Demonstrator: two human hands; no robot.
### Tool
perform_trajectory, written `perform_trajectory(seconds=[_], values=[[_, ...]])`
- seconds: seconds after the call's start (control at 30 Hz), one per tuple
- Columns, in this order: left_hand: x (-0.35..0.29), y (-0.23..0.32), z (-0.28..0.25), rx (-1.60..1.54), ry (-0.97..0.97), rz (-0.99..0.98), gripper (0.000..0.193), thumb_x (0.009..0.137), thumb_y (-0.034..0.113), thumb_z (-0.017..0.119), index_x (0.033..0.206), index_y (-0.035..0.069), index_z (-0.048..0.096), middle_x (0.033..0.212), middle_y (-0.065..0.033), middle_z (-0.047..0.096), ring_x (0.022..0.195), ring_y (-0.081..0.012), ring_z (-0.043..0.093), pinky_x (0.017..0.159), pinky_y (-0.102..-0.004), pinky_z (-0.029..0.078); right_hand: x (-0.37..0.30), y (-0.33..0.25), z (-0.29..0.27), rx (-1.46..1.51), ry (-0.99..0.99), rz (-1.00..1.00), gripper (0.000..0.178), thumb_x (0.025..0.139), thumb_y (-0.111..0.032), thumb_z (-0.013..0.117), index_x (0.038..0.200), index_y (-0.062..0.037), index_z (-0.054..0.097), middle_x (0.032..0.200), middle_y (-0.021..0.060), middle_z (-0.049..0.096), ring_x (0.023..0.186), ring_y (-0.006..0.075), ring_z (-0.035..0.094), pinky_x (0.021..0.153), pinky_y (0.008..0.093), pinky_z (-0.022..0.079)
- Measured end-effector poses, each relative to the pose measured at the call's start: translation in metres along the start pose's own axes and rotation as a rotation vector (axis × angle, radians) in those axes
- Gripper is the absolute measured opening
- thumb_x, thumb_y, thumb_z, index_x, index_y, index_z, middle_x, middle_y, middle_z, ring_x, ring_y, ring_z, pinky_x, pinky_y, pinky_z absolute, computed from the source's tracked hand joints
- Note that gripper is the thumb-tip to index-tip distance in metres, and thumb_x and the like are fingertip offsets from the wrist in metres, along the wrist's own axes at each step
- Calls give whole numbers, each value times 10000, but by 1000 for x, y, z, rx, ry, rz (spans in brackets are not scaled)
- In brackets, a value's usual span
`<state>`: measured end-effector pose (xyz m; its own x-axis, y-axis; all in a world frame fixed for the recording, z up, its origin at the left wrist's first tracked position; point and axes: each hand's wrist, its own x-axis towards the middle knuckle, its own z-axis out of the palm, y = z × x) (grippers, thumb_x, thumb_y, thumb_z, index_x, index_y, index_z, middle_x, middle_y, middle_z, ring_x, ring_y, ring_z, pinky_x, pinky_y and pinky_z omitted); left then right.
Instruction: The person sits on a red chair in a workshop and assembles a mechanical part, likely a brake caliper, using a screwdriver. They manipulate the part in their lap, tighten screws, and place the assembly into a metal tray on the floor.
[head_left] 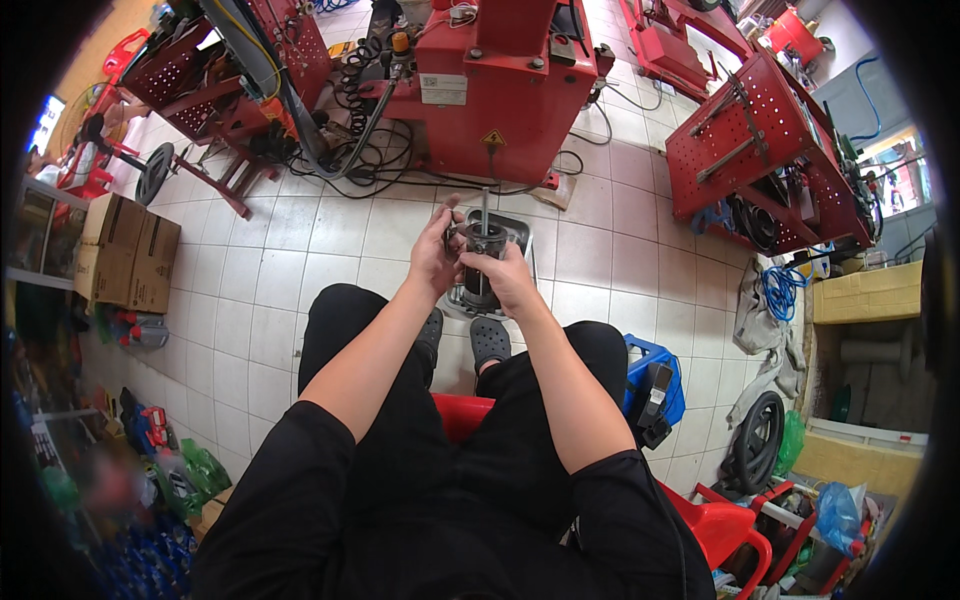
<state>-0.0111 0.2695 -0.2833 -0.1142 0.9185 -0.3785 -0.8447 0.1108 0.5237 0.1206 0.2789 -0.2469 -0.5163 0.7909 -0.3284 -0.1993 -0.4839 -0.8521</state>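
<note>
Between my knees, my right hand (509,280) is closed around a dark cylindrical metal part (481,290). A light-coloured rod (485,212) stands up out of its round top. Against the upper left side of the cylinder is my left hand (433,258), with its thumb and fingers bent together. Something small and dark shows between those fingers, too small to name. Beneath both hands a shallow metal tray (522,238) lies on the floor in front of my feet; the cylinder and my hands hide much of it.
A red machine (505,110) stands ahead, with black cables (385,170) on the tiles before it. To the right is a red perforated tool cart (745,150). A blue plastic case (655,385) sits beside my right knee. Cardboard boxes (128,252) are stacked at the left.
</note>
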Motion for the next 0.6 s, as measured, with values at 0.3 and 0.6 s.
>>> perform_trajectory(seconds=[0.3,0.6], values=[[-2,-2,0,46,-5,-4,294,958,224,447,1247,170,467,822,68,506,626,-42,446,466,-191,368,0,-1,0,-22,59,-24,200,766,-56,656,942,16,592,761,91,638,600,165,623,562,272,503],[1,-3,-6,-9,-73,-2,294,955,227,460,1241,158,466,769,55,528,636,-71,525,483,-208,417,2,3,-2,36,4,-74,196,767,-40,662,930,30,581,752,99,637,600,160,618,561,270,500]])
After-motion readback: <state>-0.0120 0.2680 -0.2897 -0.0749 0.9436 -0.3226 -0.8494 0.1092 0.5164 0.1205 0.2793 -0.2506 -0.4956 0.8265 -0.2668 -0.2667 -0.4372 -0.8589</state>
